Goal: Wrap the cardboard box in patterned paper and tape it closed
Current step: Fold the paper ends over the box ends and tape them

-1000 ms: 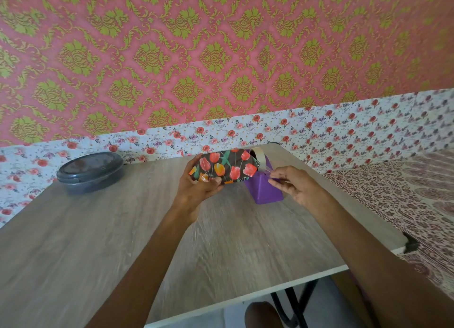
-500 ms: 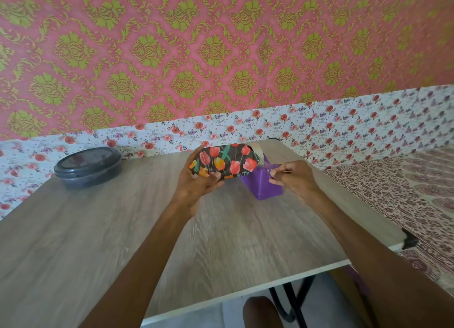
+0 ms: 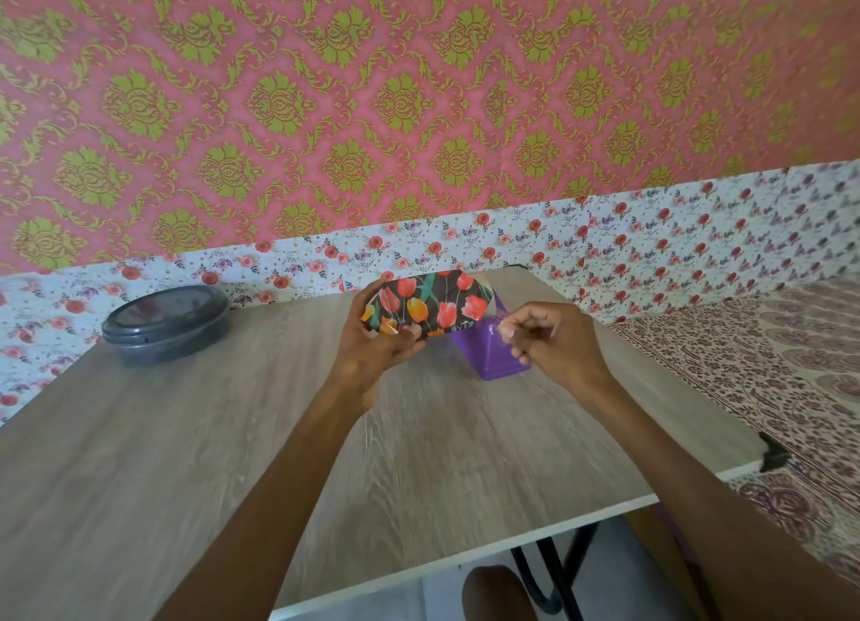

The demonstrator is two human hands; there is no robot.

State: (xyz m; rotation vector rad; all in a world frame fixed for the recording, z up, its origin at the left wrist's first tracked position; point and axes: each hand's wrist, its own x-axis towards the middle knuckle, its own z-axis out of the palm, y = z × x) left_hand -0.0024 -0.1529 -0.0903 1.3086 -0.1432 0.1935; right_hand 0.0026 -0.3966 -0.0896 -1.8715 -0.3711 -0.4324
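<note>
Clearly wrapped all round, the box [image 3: 428, 306] is a small oblong block in glossy black paper printed with red and orange tulips, its right end folded to a point. It is held above the matte wood-grain table [image 3: 186, 434], in front of a purple plastic tape dispenser [image 3: 493, 360] whose roll it mostly hides. The left hand [image 3: 377, 355] grips its lower left corner, fingers curled round. The right hand [image 3: 554, 341], just beside the box's right end, pinches what looks like a clear strip of tape [image 3: 501, 328], too blurred to be sure. A round dark lidded container [image 3: 167, 322] sits far left.
</note>
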